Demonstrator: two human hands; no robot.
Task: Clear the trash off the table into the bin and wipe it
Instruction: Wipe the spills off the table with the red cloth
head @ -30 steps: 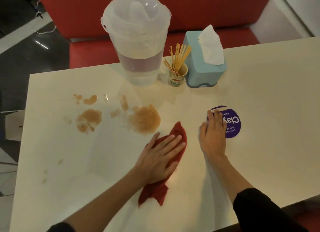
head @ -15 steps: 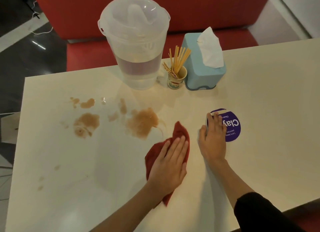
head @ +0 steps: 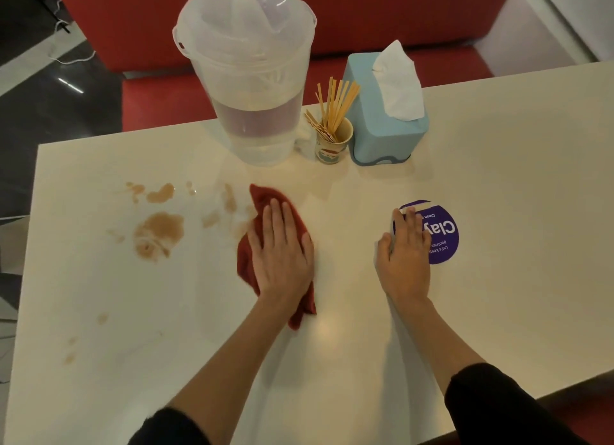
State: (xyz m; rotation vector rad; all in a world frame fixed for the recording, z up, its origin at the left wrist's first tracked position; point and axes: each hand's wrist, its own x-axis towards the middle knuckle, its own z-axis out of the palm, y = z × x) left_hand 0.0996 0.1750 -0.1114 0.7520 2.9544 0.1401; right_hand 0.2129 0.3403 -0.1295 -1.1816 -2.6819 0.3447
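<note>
**While my left hand presses the cloth, my right lies flat**

Where the brown mess begins on the table (head: 498,185), my left hand (head: 282,255) lies palm down on the red cloth (head: 262,195), fingers straight and close together, pressing it to the surface rather than gripping it. One corner of the cloth pokes out beyond my fingertips and a crumpled tail shows beside my wrist. Faint brown smears (head: 229,198) lie just beside the cloth on its left. Farther left is the biggest puddle (head: 159,232), with smaller splashes (head: 161,192) beyond it and a few pale spots (head: 103,318) nearer to me by the table's left edge.

My right hand (head: 403,258) is well apart from the left. It is spread flat on the table and holds nothing. Its fingers overlap the left side of a round purple sticker (head: 443,235) with white lettering.

Along the far edge stands a clear lidded jug (head: 246,79), partly filled with water. Just to its right is a small paper cup (head: 332,142) full of wooden sticks (head: 335,105). A pale blue tissue box (head: 378,119) stands close beside the cup, with a white tissue (head: 398,82) poking out of its top. A red bench (head: 159,102) runs behind the table. Black sleeves (head: 498,408) cover both my forearms near the elbows.
</note>
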